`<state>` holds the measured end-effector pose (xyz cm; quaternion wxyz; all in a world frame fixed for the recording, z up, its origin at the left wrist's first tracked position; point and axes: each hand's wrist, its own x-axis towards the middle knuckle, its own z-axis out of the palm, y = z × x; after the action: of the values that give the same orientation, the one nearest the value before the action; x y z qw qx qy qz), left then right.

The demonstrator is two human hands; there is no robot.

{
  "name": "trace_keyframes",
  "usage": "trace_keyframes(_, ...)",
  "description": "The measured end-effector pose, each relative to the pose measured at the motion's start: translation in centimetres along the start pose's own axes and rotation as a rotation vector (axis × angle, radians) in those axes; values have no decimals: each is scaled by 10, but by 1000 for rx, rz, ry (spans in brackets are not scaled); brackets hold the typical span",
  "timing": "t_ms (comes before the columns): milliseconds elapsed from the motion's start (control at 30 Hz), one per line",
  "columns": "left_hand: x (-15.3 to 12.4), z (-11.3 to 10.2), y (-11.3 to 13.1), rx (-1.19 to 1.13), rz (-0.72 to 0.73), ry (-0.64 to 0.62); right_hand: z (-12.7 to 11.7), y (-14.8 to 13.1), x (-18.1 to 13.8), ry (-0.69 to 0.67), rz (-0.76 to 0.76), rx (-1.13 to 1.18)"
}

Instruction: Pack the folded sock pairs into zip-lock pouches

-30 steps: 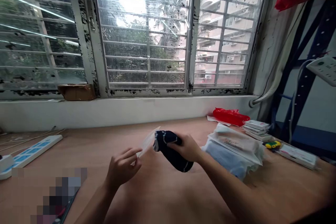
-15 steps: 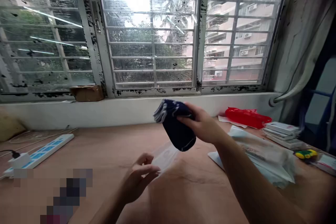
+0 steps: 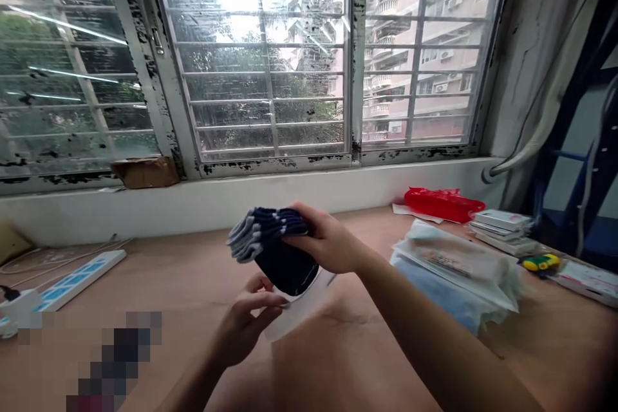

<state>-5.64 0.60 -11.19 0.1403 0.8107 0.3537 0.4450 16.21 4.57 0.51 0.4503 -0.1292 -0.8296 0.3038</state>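
My right hand (image 3: 333,241) is closed round a folded bundle of navy socks (image 3: 287,264) with light grey ends pointing left. The bundle is held above the table, tilted, its rounded dark end hanging lowest. Just below it, my left hand (image 3: 253,312) pinches the edge of a clear plastic bag (image 3: 294,318) between thumb and fingers. The bundle's lower end overlaps the bag's mouth in the view; I cannot tell whether it is inside. The far part of the bag is hidden behind the socks.
On the right of the table (image 3: 193,283) lie packed plastic bags (image 3: 449,270), a red plastic package (image 3: 444,205), stacked white boxes (image 3: 502,228) and a yellow-green tool (image 3: 541,262). A power strip (image 3: 82,283) lies left. A cardboard box (image 3: 145,172) sits on the windowsill.
My right hand has brought the sock bundle down and to the left, close to my left hand and the plastic bag. My left hand keeps its pinch. The view has shifted slightly.
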Motion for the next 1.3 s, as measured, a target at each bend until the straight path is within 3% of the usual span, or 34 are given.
trace_keyframes(200,0,-14,-3,-24,20,140,-20,3,-5,-324,102,-302)
trace_keyframes(333,2,-13,-5,-43,44,195,-22,16,-5,-380,173,-386)
trace_keyframes(500,1,-4,-13,-19,-38,242,-14,33,-2,-431,247,-476)
trace_keyframes(600,1,0,-18,-147,-196,319,-16,38,-1,-428,305,-476)
trace_keyframes(733,2,5,-21,-372,-441,261,-21,40,-2,-416,380,-462)
trace_keyframes(833,3,9,-20,-388,-445,287,-19,40,-2,-420,414,-439)
trace_keyframes(1033,5,13,-12,-377,-510,436,-7,40,-1,-376,275,-402)
trace_keyframes(1300,17,6,4,-357,-496,470,5,33,0,-337,257,-449)
